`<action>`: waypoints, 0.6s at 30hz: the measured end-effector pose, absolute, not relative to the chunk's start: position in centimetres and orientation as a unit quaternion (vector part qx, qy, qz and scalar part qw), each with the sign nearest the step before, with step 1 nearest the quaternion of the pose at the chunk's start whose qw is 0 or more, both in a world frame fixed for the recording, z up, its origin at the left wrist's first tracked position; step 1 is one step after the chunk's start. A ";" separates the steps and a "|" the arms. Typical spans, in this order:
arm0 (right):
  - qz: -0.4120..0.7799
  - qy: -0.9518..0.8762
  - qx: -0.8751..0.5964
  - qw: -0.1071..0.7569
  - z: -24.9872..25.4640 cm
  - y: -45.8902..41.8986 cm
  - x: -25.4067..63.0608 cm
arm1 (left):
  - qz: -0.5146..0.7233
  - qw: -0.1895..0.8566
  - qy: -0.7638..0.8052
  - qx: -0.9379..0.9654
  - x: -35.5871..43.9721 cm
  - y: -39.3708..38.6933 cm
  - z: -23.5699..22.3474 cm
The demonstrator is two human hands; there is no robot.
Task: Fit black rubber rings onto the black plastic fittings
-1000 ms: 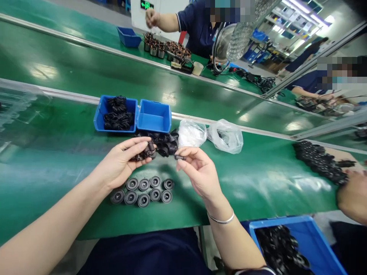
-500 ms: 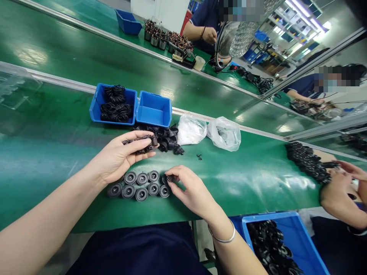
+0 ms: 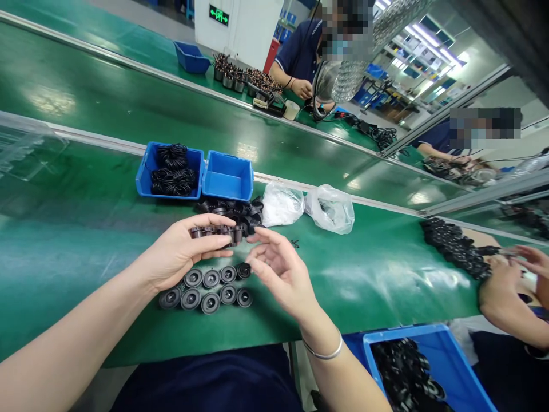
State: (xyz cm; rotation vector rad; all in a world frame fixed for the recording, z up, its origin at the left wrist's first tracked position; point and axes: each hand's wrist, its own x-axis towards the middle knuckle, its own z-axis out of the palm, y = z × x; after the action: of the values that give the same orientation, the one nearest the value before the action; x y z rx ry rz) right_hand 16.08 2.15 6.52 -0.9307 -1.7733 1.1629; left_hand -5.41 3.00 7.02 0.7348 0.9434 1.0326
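My left hand point(image 3: 189, 252) is wrapped around several small dark cylindrical parts point(image 3: 223, 232), lined up between thumb and fingers. Beside them, my right hand point(image 3: 277, 266) has its thumb and fingers parted, and I see nothing between them. Below both hands, round black cup-shaped parts point(image 3: 210, 278) stand in two rows on the green table. The cup at the right end of the far row point(image 3: 243, 270) has a dark piece in its middle, unlike the others. Behind my hands lies a heap of black plastic parts point(image 3: 249, 214), partly hidden by my fingers.
A blue bin point(image 3: 143, 180) with coiled black cords stands beside a second blue bin point(image 3: 227, 176). Two clear plastic bags point(image 3: 283, 205) lie to their right. A blue crate point(image 3: 454, 355) of black parts is at lower right. A co-worker's hands point(image 3: 510, 286) work near black parts point(image 3: 454, 246).
My right hand carried a small dark part down to the far row's right-end cup, let go there, and came back up beside my left hand. My left hand keeps its parts.
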 end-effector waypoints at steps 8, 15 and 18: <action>0.433 -0.688 -0.396 0.428 5.6 3.3 13.8 | 0.403 0.580 0.483 0.517 -5.9 2.8 7.4; 0.565 -0.573 -0.386 0.451 6.6 3.0 14.6 | 0.357 0.556 0.492 0.567 -6.0 2.8 6.2; 0.504 -0.583 -0.414 0.485 7.3 2.3 16.2 | 0.372 0.604 0.499 0.498 -5.7 2.7 6.4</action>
State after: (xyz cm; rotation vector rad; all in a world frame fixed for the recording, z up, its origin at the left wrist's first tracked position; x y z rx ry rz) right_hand 16.16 2.32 7.30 -1.0076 -1.4195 1.2259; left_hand -5.67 2.67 6.41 1.1517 1.1537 0.8620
